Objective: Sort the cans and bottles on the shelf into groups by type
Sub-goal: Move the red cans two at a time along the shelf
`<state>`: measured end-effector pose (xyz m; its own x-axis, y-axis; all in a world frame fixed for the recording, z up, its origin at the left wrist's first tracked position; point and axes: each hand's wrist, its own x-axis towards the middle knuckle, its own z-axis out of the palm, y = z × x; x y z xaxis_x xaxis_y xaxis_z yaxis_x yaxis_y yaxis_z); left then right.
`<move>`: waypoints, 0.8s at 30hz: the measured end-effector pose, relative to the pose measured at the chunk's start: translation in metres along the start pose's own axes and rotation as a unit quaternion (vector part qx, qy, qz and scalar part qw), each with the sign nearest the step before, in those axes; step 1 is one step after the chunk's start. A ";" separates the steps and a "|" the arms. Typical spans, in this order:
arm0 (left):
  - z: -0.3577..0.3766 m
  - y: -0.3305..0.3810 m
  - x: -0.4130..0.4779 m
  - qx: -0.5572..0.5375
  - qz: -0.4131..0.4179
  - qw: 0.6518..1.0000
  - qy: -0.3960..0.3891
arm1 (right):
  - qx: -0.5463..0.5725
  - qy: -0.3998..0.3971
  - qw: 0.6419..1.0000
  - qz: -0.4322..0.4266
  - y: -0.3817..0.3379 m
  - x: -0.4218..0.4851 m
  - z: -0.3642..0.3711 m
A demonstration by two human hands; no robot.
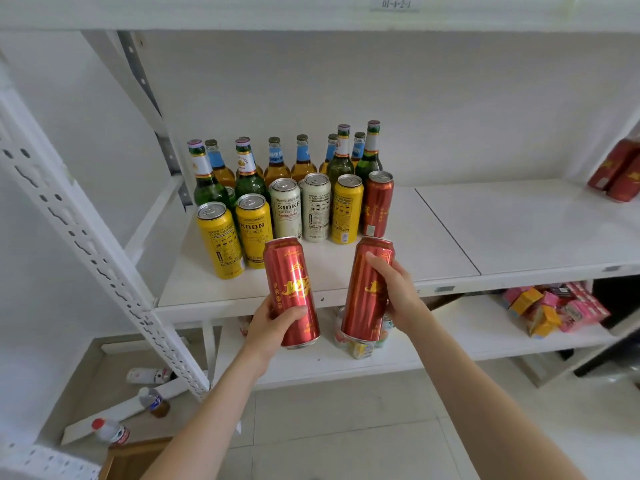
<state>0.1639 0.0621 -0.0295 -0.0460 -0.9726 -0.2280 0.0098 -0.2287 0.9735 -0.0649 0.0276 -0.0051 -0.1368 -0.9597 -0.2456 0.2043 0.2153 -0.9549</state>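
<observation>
While the left hand (270, 323) grips a red can (290, 285) with curled fingers, the right hand (398, 292) wraps round a second can (365, 289). Just beyond the fingertips, yellow, white and red cans (313, 209) stand on the shelf (450, 230), with bottles (277, 161) behind them.

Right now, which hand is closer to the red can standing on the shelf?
Right. The right hand, gripping one red can, is just in front of the standing red can; the left hand, gripping another red can, is lower and further left.
</observation>
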 end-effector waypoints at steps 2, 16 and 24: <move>0.005 0.002 -0.008 0.007 0.007 1.000 -0.005 | 0.007 0.008 1.000 -0.003 -0.001 -0.011 -0.009; 0.091 0.007 -0.036 0.041 0.035 0.998 -0.034 | 0.000 0.035 0.999 -0.029 -0.021 -0.048 -0.106; 0.181 0.003 -0.054 0.038 0.038 0.998 -0.028 | -0.017 0.027 0.999 -0.038 -0.048 -0.059 -0.188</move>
<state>-0.0140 0.1213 -0.0106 -0.1043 -0.9825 -0.1543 -0.0597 -0.1486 0.9871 -0.2490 0.1083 0.0240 -0.2023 -0.9625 -0.1808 0.1595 0.1498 -0.9758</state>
